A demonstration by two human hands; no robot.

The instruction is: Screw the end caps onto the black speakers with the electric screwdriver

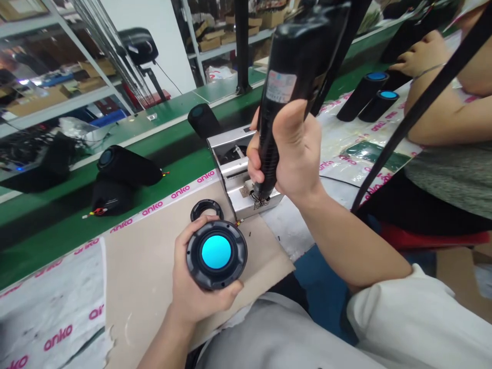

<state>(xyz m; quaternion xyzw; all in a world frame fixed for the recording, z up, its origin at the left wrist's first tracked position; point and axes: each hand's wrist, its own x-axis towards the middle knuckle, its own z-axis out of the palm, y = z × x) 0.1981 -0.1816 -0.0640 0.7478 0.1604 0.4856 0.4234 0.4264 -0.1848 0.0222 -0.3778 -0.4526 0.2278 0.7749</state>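
Observation:
My left hand [196,287] is wrapped round a black cylindrical speaker [192,254], its round end facing up with a shiny blue disc in the centre and small holes around the rim. In my right hand [294,151] is a black electric screwdriver [294,56] with a label on its body, held upright with its tip down. That tip is at the front of a silver screw feeder [232,169]; whether it touches a screw I cannot tell. A loose black ring [206,204] lies on the cardboard just behind the speaker.
Cardboard [142,277] covers the bench before me. More black speakers [130,165] with wire ends lie on the green conveyor [42,241] beyond. At right, a co-worker's arm [438,113] is near two upright speakers [378,105]. A black strap or post [418,113] slants across the right.

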